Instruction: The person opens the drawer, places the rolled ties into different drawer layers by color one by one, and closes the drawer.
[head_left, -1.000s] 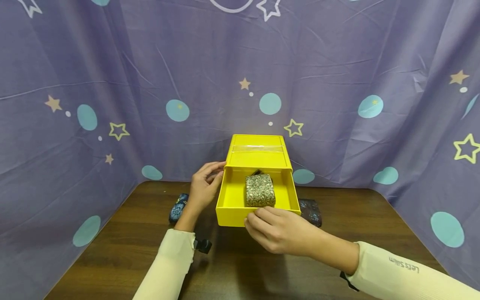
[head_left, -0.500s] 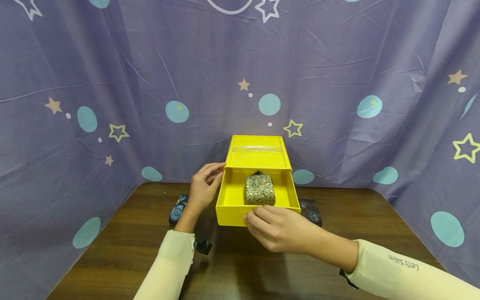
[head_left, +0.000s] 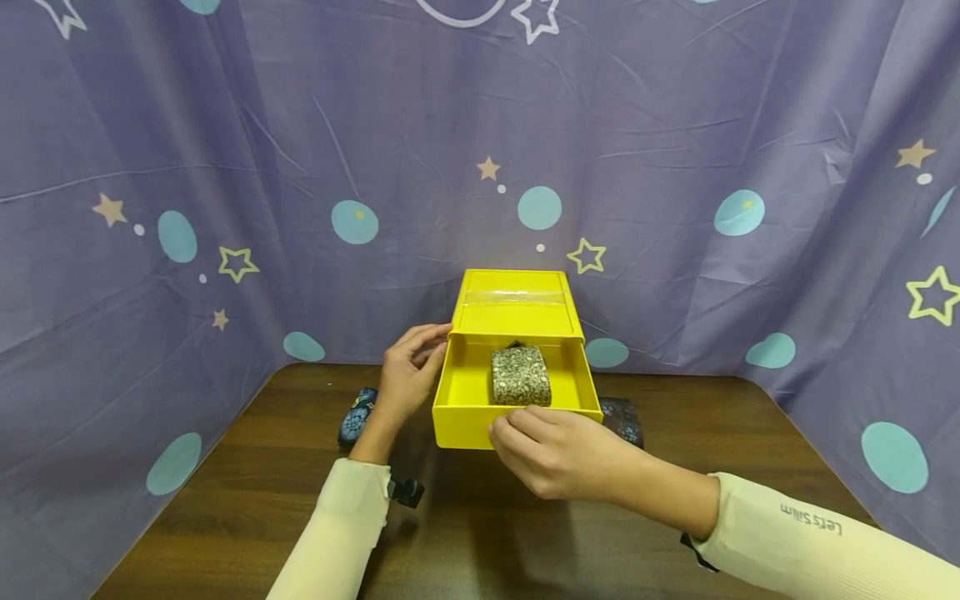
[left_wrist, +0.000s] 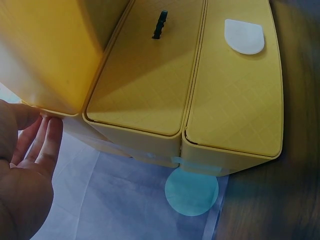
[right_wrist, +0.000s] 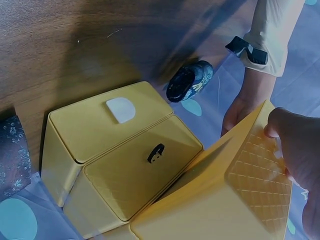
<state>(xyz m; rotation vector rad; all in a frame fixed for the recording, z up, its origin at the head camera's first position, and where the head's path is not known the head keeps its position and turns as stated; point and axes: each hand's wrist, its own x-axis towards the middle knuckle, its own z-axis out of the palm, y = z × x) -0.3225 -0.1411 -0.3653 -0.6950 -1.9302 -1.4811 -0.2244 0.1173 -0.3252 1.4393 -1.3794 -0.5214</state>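
Note:
A yellow drawer unit stands on the table, its top drawer pulled far out. Inside that drawer lies a patterned grey-green roll, apparently rolled cloth; something small and dark behind it is mostly hidden. My right hand grips the drawer's front, thumb at the upper rim and fingers on the quilted front panel. With extended fingertips my left hand touches the unit's left side. Below, two closed drawers show in the wrist views, one with a black handle, the other with a white one.
On the wooden table, a blue floral roll lies left of the unit, partly behind the left forearm. A dark floral roll lies to the right. A purple star-patterned curtain encloses the back and sides.
The top drawer's front rim and my right hand have shifted slightly up in the head view, covering a little more of the roll's lower edge. My left hand stays put.

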